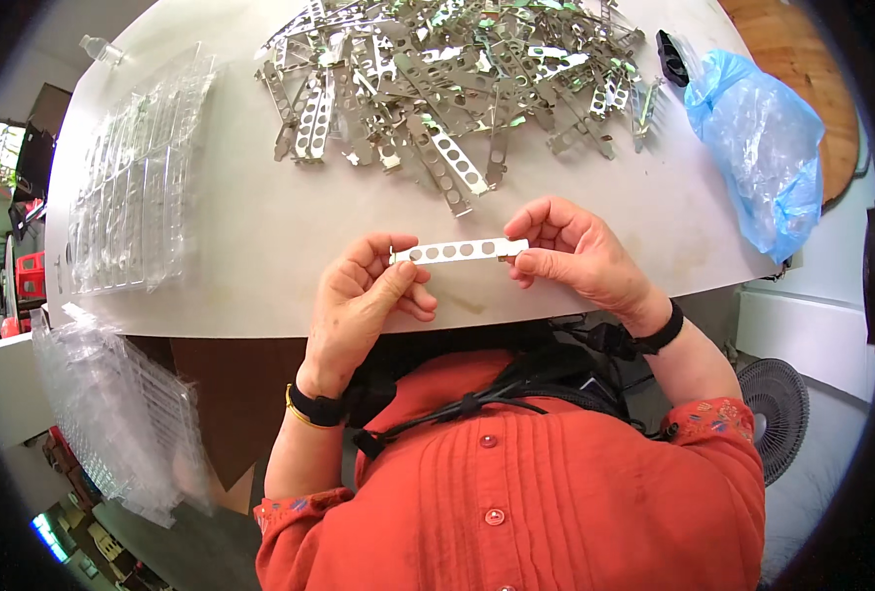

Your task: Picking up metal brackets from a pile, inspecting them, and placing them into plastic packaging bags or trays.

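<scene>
Hands are holding a strip (460,251) level just above the table's (260,246) near edge: the left hand (364,300) is pinching its left end between thumb and fingers, the right hand (575,251) is gripping its right end. A pile of strips (457,79) is lying toward the far edge, clear trays (137,177) are sitting near the left edge, and a blue bag (763,148) is hanging over the right edge

Bright even daylight, soft shadows, glinting metal, fisheye bending, dark vignetted corners
</scene>
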The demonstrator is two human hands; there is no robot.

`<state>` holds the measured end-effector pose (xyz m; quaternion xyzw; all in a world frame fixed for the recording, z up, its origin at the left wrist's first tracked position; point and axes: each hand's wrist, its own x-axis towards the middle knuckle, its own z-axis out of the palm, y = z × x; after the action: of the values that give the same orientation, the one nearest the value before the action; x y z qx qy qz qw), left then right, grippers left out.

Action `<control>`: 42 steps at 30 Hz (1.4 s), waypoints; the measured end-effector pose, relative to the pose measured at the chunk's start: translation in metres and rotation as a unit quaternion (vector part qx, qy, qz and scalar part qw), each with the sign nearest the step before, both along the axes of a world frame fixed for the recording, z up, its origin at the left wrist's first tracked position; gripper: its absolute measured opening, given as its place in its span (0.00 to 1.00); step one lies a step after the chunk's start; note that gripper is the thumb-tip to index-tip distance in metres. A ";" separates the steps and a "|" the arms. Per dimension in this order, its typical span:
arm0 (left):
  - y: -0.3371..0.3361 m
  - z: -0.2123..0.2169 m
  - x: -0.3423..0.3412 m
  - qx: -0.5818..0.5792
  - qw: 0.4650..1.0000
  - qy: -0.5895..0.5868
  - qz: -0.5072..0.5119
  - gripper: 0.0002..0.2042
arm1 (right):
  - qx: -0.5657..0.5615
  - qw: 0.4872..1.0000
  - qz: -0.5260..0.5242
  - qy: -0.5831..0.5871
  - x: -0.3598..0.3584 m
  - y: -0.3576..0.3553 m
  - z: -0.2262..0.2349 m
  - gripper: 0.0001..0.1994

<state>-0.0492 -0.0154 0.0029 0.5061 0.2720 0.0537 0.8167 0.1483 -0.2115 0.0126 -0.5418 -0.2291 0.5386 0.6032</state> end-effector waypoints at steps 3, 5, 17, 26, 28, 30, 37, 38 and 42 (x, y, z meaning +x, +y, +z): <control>0.000 0.001 -0.001 -0.002 1.000 0.000 -0.009 0.14 | 0.002 1.000 -0.002 0.013 0.003 0.002 -0.003 0.13; 0.000 0.002 -0.001 -0.003 1.000 -0.003 -0.010 0.14 | 0.007 1.000 -0.004 0.026 0.004 0.004 -0.003 0.13; 0.003 0.000 -0.002 -0.025 1.000 -0.002 -0.016 0.15 | 0.009 0.999 -0.028 0.018 0.005 0.002 -0.011 0.12; 0.003 0.003 0.001 -0.026 0.999 0.008 -0.018 0.14 | 0.007 0.999 -0.038 0.029 0.004 0.001 -0.011 0.13; 0.003 0.002 0.000 -0.024 1.000 0.005 -0.019 0.14 | 0.008 0.999 -0.037 0.027 0.004 0.001 -0.010 0.13; 0.003 0.001 0.000 -0.025 1.000 0.002 -0.018 0.14 | 0.006 0.999 -0.036 0.024 0.004 0.002 -0.010 0.13; 0.004 -0.002 -0.001 -0.036 0.999 -0.006 -0.017 0.15 | -0.001 0.999 -0.039 0.023 0.004 0.001 -0.009 0.13; 0.004 -0.002 -0.001 -0.036 0.999 -0.007 -0.018 0.15 | -0.002 0.999 -0.039 0.023 0.004 0.001 -0.009 0.13; 0.003 0.000 0.000 -0.030 0.999 -0.001 -0.018 0.15 | -0.003 0.999 -0.038 0.015 0.004 0.001 -0.009 0.13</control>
<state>-0.0491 -0.0121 0.0026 0.4858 0.2637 0.0309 0.8328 0.1518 -0.2106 0.0039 -0.5440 -0.1978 0.5238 0.6249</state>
